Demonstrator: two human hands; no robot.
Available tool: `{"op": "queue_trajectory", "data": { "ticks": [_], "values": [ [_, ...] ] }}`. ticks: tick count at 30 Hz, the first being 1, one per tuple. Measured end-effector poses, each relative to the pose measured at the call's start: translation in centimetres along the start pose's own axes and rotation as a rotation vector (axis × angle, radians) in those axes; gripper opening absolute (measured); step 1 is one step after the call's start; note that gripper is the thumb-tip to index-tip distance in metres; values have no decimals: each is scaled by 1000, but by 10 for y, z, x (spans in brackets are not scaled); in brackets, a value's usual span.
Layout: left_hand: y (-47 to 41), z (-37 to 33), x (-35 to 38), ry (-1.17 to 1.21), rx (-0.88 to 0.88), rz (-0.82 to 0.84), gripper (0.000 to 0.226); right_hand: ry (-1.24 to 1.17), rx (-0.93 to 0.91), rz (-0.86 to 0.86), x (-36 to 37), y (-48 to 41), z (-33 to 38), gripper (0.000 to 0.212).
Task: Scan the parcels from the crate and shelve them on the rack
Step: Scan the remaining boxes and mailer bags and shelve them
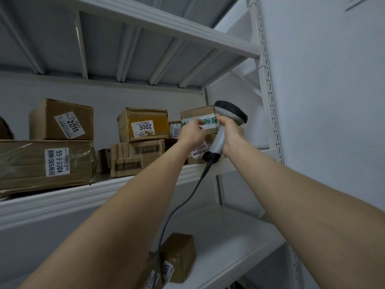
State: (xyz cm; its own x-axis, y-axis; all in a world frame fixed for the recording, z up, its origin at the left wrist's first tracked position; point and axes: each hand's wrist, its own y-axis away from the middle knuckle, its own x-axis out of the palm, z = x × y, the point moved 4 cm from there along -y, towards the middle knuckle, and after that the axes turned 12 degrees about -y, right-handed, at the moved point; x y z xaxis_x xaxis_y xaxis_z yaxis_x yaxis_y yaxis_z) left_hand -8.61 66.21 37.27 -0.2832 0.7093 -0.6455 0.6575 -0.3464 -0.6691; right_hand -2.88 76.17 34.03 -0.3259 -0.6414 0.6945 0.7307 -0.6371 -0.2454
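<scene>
Both forearms reach up toward the rack, the scanner cable trailing beneath them. Right hand is clamped on the scanner; left hand has its fingers closed on the front of a parcel, which sits on another box at the shelf's right end. Shelving looks to be the step in hand. Next, the left hand should let go once the parcel sits square, then go back to the crate, which is out of view.

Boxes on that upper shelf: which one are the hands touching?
The top right-hand box, with green lettering on a white strip. The left hand presses against its front; the right hand holds the scanner beside it. Boxes 3002 and 2011 sit untouched.
</scene>
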Motion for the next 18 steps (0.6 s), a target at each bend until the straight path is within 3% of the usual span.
{"op": "queue_trajectory", "data": {
  "ticks": [4,8,11,14,18],
  "values": [
    [20,-12,1,96,47,-43,32,13,29,-23,-21,10,-5,36],
    [47,-15,16,224,20,36,29,10,52,-79,-48,24,-16,39],
    [70,-17,24,288,-10,83,26,3,88,-98,-70,41,-22,25],
    [105,-13,39,308,-78,189,26,-42,160,-93,-99,64,-37,14],
    [167,-1,71,275,-168,425,27,-8,226,-135,-151,102,-66,16]
  ]
}}
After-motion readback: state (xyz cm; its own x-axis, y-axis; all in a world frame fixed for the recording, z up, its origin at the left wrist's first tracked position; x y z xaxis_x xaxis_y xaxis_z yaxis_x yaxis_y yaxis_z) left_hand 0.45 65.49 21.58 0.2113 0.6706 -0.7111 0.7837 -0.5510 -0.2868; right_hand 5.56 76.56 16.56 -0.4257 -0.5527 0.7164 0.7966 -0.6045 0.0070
